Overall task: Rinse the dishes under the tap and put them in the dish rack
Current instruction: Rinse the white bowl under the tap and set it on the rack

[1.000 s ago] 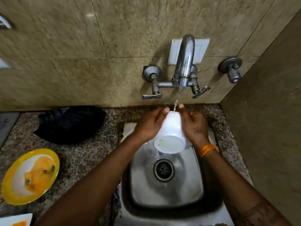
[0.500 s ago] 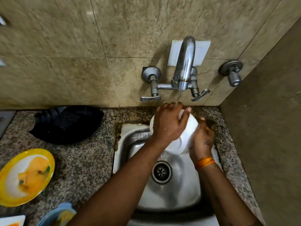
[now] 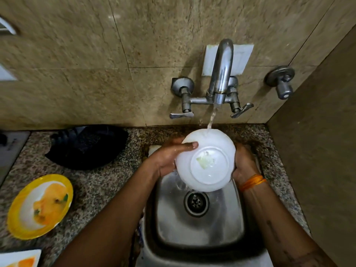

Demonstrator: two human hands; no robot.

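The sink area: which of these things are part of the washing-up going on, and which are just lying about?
Part of the job:
white bowl, bottom up under the stream
left hand and right hand, both holding it
running tap
steel sink
dirty yellow-rimmed plate, waiting on the counter

Just lying about:
black cloth
spare wall tap

Beige marble-look tiled wall [image 3: 81,60] behind, brown side wall [image 3: 317,151] on right, speckled granite bench [image 3: 107,182], glossy light reflections on tiles
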